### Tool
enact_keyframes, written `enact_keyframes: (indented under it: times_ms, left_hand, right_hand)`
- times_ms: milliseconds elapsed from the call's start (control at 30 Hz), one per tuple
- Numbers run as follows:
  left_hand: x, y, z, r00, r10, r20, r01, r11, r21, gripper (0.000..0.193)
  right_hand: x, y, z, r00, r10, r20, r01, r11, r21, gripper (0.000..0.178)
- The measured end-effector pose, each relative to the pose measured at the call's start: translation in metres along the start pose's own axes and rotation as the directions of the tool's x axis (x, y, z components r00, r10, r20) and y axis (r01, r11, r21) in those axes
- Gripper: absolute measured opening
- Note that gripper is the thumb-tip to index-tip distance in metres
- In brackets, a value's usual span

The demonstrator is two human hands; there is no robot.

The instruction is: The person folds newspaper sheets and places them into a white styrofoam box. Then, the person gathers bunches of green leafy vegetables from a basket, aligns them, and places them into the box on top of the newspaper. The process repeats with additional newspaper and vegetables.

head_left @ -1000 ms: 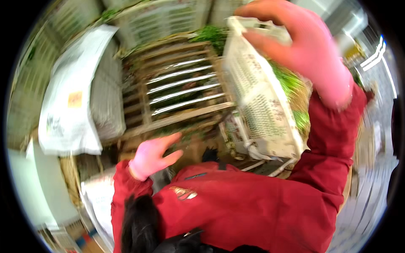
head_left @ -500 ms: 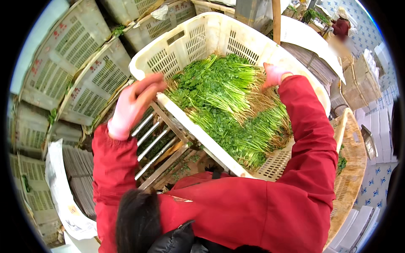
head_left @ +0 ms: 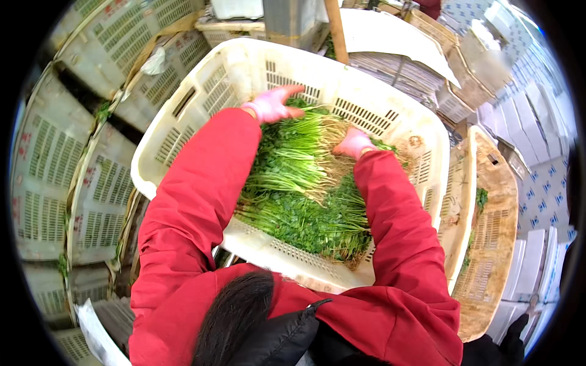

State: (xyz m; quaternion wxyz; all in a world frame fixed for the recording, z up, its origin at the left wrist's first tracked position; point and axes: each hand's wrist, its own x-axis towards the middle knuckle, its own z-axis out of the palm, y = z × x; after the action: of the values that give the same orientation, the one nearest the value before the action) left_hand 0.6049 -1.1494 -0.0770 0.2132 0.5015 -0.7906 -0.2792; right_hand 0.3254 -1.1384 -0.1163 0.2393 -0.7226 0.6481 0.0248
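A large off-white plastic crate (head_left: 293, 259) holds bunches of leafy greens (head_left: 290, 158) with thin green stems and pale, stringy roots, much like celery or coriander. My left hand (head_left: 274, 105), in a pink glove with darker fingers, hovers over the leaves at the far left, its fingers spread and nothing gripped. At the right, my gloved right hand (head_left: 353, 144) rests against the root ends of the bunches, thumb apart from the fingers. Its fingertips are partly lost among the roots. The bunches lie with their roots toward the right side.
Pale slatted crates (head_left: 107, 201) stand stacked along the left. Beyond the crate are a post (head_left: 290, 24), a wooden pole (head_left: 336, 30) and a flat cardboard pile (head_left: 390, 64). A stained yellowish crate (head_left: 488, 244) sits close on the right, near white boxes (head_left: 531, 262).
My left hand has moved from outside the crate's left rim to above the greens. My right hand has come down onto the roots. The view has shifted, bringing the crate more squarely before me.
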Motion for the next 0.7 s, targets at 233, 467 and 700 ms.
enact_keyframes:
  times_ms: [233,467,700]
  left_hand:
    - [0.033,0.006,0.065,0.981,0.174,0.084,-0.172,0.985,-0.027,0.13]
    - [0.013,-0.003,0.095,0.953,0.301,-0.037,-0.295,0.948,0.118,0.09]
    - [0.03,0.026,0.048,0.91,0.378,-0.172,-0.332,0.911,0.245,0.076]
  right_hand:
    - [-0.018,-0.015,-0.008,0.968,-0.219,-0.119,0.233,0.965,0.117,0.053]
    - [-0.007,0.008,0.001,0.947,-0.244,-0.21,0.246,0.969,-0.019,0.039]
    - [0.003,-0.046,-0.02,0.861,-0.219,-0.459,0.424,0.808,0.409,0.035]
